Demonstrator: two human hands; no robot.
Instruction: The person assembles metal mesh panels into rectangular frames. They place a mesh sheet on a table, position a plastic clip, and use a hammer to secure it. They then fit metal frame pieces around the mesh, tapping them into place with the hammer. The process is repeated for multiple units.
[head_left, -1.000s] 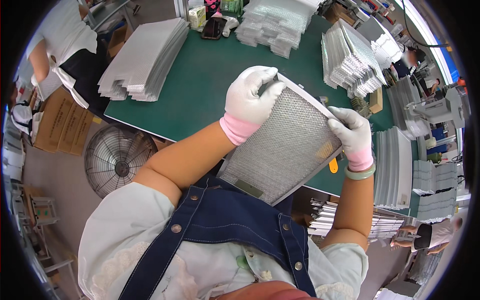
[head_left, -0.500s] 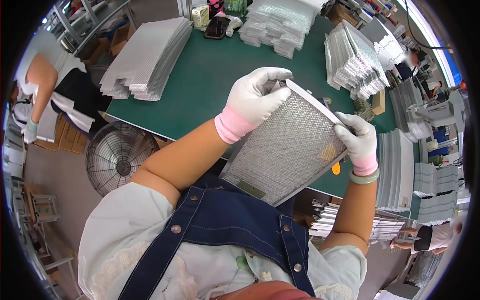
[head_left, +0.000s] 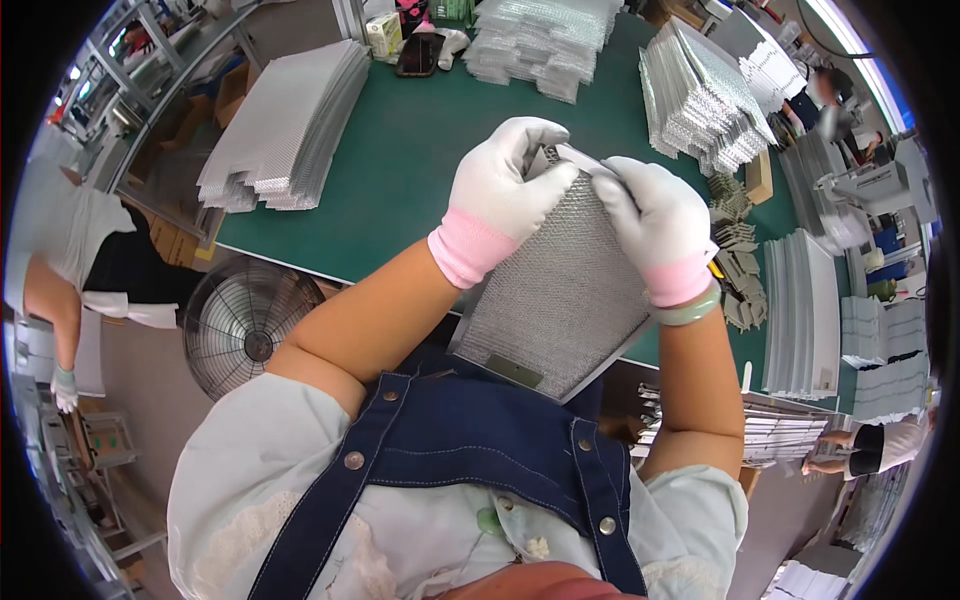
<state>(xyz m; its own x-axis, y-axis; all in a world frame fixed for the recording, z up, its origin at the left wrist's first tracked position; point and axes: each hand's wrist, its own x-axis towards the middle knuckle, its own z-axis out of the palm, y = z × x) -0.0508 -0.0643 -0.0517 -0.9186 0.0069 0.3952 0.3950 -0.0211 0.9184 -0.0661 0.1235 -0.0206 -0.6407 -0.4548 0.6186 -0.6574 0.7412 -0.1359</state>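
Green felt table (head_left: 420, 150), gloved left hand (head_left: 500, 190), right hand (head_left: 655, 220), gripping rectangular mesh filter (head_left: 560, 300)

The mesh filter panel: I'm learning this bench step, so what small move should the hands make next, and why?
Probably press the top frame edge down with both thumbs. The left hand and right hand, both in white gloves, meet at the upper edge of the mesh filter panel, pinching its metal rim there. The panel is held tilted above the green table, its lower edge unsupported.
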